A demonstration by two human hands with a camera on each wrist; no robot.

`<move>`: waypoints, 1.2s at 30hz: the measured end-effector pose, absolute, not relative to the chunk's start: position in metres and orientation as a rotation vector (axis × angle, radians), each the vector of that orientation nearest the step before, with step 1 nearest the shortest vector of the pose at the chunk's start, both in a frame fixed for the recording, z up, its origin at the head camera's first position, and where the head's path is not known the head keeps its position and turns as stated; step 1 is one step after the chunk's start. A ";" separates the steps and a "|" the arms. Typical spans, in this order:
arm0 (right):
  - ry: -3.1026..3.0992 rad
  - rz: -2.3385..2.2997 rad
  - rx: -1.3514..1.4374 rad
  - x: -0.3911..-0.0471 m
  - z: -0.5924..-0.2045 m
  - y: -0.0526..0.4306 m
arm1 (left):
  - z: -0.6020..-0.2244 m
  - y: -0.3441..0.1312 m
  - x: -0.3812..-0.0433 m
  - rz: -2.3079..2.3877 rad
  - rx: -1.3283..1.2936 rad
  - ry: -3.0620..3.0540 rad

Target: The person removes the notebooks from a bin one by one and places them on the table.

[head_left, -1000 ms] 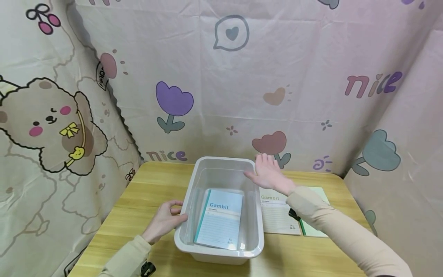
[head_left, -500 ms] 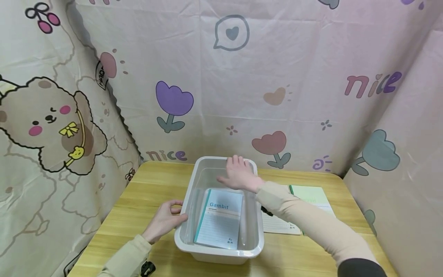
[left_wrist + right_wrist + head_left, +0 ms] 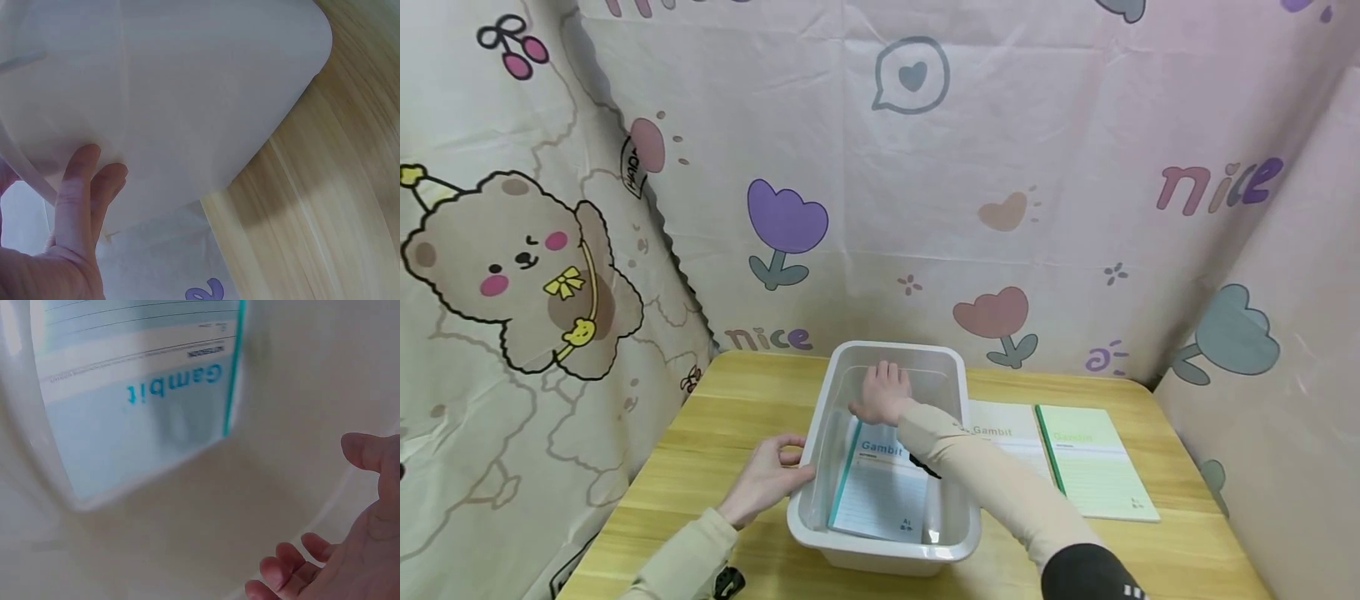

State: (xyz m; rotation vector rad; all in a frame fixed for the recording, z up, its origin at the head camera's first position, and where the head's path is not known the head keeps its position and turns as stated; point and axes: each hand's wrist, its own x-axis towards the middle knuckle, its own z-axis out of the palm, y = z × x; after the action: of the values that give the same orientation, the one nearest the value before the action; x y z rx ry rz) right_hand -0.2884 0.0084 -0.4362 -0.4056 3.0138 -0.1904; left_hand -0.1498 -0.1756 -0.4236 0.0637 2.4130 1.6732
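Note:
A white plastic tub (image 3: pixel 883 563) stands on the table, and a light-blue "Gambit" notebook (image 3: pixel 880 500) with a teal spine lies on its floor. At the tub's left side my left hand (image 3: pixel 765 481) grips the rim, thumb over the edge; in the left wrist view two fingers (image 3: pixel 74 200) lie along the outer wall. My right hand (image 3: pixel 883 396) is inside the tub's opening, above the notebook's far end, fingers spread and loosely bent. In the right wrist view it holds nothing and is apart from the notebook (image 3: pixel 144 431).
Right of the tub lie a pale notebook (image 3: pixel 1011 442), partly covered by the right sleeve, and a green notebook (image 3: pixel 1101 467). The wooden table (image 3: pixel 760 392) ends at a patterned cloth backdrop (image 3: pixel 887 208) behind and at both sides.
My right hand has moved left and down, from beside the tub's right rim to inside it, above the notebook. The left hand keeps its grip on the tub. The view has shifted slightly.

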 end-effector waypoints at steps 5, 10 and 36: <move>3.013 -0.183 -0.303 -0.298 -0.462 -0.002 | -0.425 -0.176 -0.150 1.671 0.064 2.422; 2.996 -0.218 -0.257 -0.296 -0.479 -0.007 | -0.425 -0.176 -0.149 1.680 0.066 2.428; 2.999 0.128 -0.330 -0.289 -0.537 0.010 | -0.423 -0.173 -0.147 1.660 0.008 2.474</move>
State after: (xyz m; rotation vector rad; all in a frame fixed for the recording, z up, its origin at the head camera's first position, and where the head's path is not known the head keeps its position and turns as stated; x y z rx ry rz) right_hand -0.2891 0.0099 -0.5371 -0.3300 2.9991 0.1285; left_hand -0.1469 -0.1734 -0.4234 0.0078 2.4736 1.6596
